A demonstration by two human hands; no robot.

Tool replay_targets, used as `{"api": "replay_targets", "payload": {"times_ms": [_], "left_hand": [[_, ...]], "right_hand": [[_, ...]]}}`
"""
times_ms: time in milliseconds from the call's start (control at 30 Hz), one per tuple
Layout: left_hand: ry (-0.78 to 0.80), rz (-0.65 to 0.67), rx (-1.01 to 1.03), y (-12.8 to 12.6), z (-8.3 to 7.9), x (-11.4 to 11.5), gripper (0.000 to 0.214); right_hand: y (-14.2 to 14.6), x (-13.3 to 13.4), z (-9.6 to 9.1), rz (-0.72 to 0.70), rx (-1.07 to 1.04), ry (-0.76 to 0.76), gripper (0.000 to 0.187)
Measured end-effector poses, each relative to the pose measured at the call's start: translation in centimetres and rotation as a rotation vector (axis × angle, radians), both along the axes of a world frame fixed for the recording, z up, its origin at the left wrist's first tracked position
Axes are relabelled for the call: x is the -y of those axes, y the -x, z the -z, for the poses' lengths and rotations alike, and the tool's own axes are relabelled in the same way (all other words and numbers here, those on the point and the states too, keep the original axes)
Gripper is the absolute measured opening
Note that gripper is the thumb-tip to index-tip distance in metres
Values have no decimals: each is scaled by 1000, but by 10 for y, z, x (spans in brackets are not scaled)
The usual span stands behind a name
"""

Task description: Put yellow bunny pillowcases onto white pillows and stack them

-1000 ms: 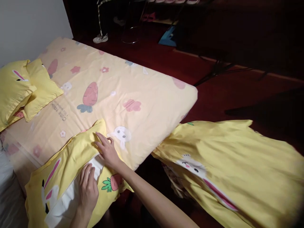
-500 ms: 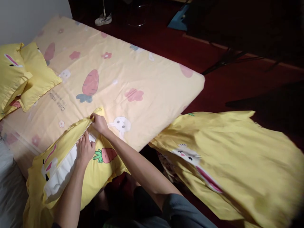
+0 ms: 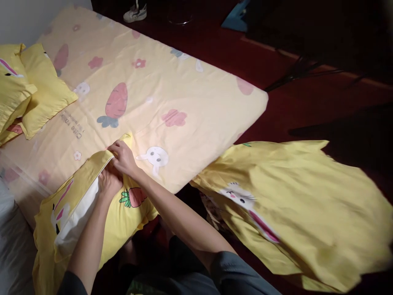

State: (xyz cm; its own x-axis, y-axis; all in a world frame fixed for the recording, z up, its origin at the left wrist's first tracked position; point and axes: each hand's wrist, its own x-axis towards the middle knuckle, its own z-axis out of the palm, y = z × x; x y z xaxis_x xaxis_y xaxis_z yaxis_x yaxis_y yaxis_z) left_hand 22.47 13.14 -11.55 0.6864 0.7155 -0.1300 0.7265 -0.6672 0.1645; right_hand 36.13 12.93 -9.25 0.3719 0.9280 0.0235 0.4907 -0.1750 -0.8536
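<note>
A yellow pillowcase with carrot and rabbit prints lies at the near edge of the bed, a white pillow showing through its open side. My right hand pinches the top corner of the pillowcase opening. My left hand is closed just below it, gripping the pillowcase edge beside the white pillow. Both hands touch each other at the corner.
The bed has a pale orange sheet with carrots and rabbits. Two yellow pillows lie at its far left. A yellow duvet cover hangs off the right side over the dark red floor. A white shoe stands beyond.
My right hand went from lying flat to pinching the pillowcase corner. My left hand slid up from the white pillow to the corner. The view has tilted downward.
</note>
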Motion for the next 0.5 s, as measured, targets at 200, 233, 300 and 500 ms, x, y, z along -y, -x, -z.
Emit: {"api": "replay_targets", "payload": {"times_ms": [200,233,300,500], "left_hand": [[200,171,20,10,0,-12,32],[237,131,57,13,-1,-15,30],[299,31,139,20,1,-20,30],[244,-243,386,9,24,-35,39]], "right_hand": [[-22,-8,12,109,-85,62,36],[-24,-9,13,107,-91,83,36],[-24,-10,13,78,-102,100,34],[-7,-7,9,43,-145,94,26]]}}
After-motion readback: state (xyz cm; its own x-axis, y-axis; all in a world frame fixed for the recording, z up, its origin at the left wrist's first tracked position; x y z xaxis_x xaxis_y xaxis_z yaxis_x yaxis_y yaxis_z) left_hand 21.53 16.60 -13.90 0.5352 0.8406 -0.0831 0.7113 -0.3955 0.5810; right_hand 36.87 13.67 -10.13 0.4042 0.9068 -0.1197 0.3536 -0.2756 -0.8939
